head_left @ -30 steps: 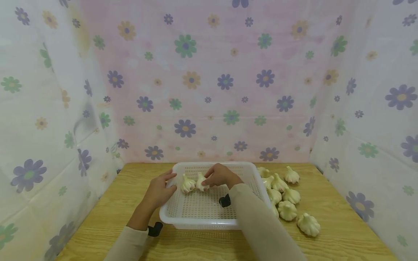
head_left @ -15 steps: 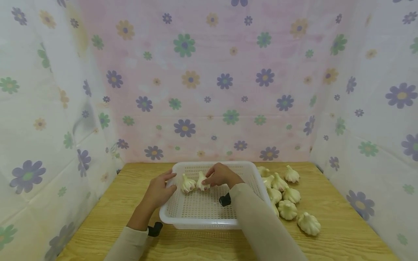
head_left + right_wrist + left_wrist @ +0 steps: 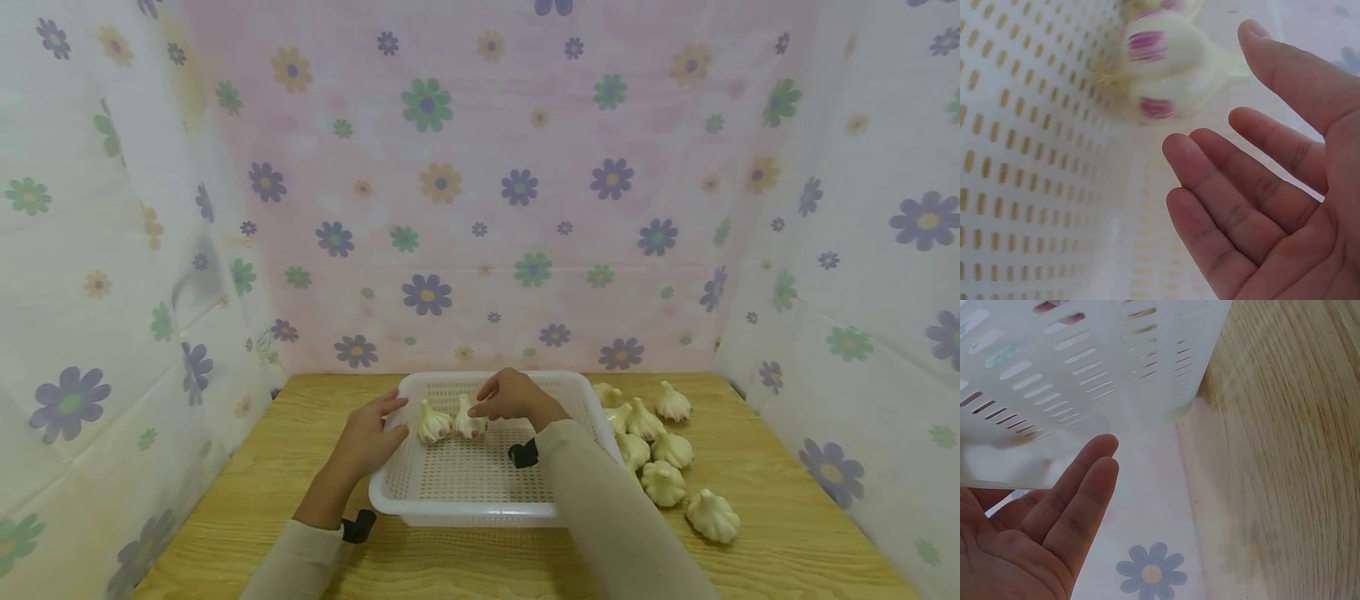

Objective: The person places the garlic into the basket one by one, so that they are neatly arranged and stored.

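A white plastic basket [image 3: 480, 518] with slotted walls and floor stands on the table. Inside, towards the back left, two garlic bulbs sit side by side: a left bulb [image 3: 433, 423] and a right bulb [image 3: 468, 417]. My right hand [image 3: 517, 396] hovers beside the right bulb; in the right wrist view its fingers [image 3: 1229, 206] are spread from the thumb, with nothing between them and the purple-marked garlic [image 3: 1166, 69]. My left hand [image 3: 367, 437] rests at the basket's left rim. In the left wrist view, two straight fingers [image 3: 1082, 506] lie outside the slotted wall.
Right of the basket lies a heap of several garlic bulbs [image 3: 672, 450], partly hidden by the rim and right sleeve. One bulb [image 3: 712, 517] lies apart nearer the front. Flower-print cloth [image 3: 480, 208] walls the wooden table [image 3: 780, 508] at back and sides.
My right hand has let go of the right garlic bulb and moved slightly up and to the right. The bulb stays in the basket. My left hand keeps its place at the rim.
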A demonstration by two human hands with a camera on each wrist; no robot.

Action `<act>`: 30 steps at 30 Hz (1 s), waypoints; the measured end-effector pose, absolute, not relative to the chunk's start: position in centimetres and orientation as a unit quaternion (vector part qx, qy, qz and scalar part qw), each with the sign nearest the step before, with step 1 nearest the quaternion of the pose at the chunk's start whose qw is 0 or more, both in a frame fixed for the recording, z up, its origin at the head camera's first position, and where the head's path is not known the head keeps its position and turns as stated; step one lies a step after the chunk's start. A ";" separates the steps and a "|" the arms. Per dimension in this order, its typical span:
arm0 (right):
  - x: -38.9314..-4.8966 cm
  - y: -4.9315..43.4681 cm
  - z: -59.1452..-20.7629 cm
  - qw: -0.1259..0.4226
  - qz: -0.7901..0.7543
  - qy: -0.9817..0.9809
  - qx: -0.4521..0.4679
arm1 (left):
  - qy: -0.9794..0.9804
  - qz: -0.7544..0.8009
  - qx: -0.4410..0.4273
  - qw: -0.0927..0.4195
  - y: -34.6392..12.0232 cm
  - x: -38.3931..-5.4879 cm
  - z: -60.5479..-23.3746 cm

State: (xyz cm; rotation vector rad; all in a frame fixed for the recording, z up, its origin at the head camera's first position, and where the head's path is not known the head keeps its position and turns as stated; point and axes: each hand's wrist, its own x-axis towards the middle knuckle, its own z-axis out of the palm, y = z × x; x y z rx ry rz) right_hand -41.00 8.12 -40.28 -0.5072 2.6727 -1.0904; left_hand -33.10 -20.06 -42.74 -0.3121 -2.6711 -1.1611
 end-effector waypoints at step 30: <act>-35.2 10.9 -32.7 0.013 -0.399 0.872 -0.281 | -0.899 -0.411 -0.110 0.107 -19.9 -33.0 -42.8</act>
